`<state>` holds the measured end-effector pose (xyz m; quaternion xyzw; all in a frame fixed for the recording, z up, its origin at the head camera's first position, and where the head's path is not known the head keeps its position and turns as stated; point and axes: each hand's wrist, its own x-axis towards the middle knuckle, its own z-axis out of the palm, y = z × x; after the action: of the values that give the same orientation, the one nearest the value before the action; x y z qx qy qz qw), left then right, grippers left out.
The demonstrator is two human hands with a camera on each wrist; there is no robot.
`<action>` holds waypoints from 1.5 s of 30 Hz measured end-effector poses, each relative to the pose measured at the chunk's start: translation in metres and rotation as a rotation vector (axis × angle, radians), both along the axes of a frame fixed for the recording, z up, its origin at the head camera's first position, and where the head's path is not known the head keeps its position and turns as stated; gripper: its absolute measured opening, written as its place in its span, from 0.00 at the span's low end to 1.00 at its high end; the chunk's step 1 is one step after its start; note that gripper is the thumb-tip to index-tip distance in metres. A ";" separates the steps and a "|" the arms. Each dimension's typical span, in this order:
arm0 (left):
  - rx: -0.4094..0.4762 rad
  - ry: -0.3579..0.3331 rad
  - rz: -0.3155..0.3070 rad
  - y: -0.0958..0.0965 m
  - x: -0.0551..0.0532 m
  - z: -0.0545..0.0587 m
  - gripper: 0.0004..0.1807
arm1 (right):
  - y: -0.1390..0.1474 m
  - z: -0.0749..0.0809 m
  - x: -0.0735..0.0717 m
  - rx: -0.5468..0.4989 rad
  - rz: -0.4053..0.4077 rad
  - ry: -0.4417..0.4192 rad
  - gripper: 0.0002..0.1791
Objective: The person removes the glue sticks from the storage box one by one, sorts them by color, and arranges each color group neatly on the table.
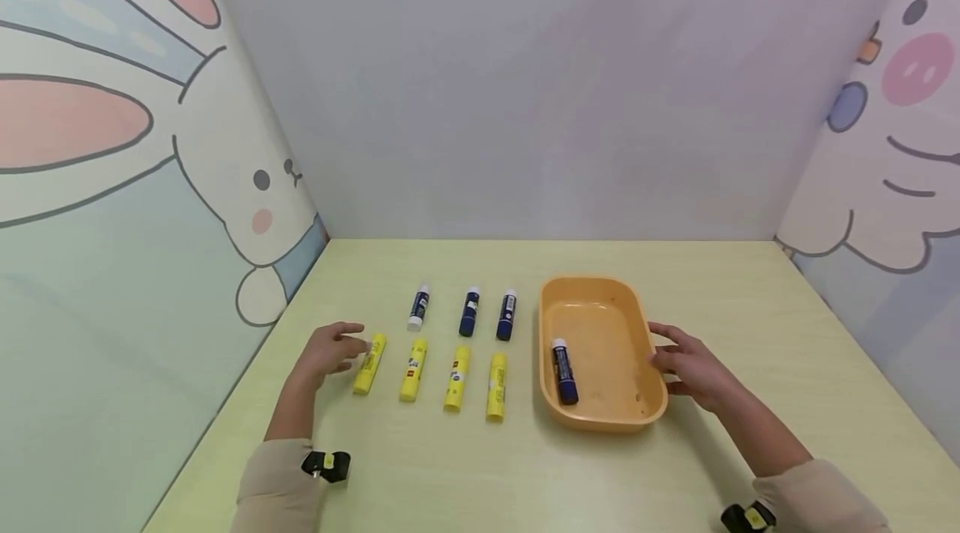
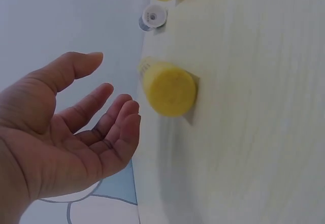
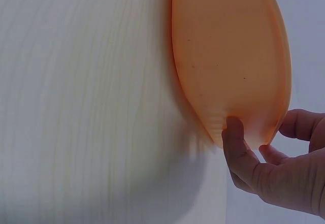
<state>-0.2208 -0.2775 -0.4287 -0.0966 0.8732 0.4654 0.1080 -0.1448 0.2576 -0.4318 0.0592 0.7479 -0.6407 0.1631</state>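
My left hand [image 1: 330,351] hovers at the leftmost yellow glue stick [image 1: 369,364], fingers loosely bent and holding nothing. In the left wrist view a gap shows between the fingers and that yellow stick's round end [image 2: 171,91]. The right hand [image 1: 696,368] holds the right side of an orange plastic tray [image 1: 600,349], thumb at the rim and fingers against the outer wall [image 3: 228,56]. One dark blue glue stick [image 1: 566,373] with a white end lies inside the tray, near its left wall.
Several yellow glue sticks, one here [image 1: 454,379], form a row on the pale wooden table [image 1: 420,475]. Behind them lie three dark blue glue sticks, the middle one here [image 1: 469,313]. A grey wall [image 1: 555,99] stands behind; walls with cartoon pictures flank both sides.
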 end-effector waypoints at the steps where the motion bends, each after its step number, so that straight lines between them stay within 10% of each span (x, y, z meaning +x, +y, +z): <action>1: 0.001 0.013 -0.007 0.001 0.000 0.003 0.29 | 0.000 0.000 0.000 0.002 0.000 0.000 0.37; 10: 0.078 0.052 -0.074 0.030 0.001 0.022 0.29 | 0.000 0.002 0.000 0.013 -0.003 -0.001 0.37; 45: 0.276 0.066 -0.147 0.124 0.009 0.022 0.23 | 0.000 0.000 0.000 0.007 0.007 0.004 0.37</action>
<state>-0.2116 -0.1539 -0.4066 -0.0012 0.8087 0.5747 0.1253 -0.1451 0.2578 -0.4320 0.0560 0.7505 -0.6377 0.1638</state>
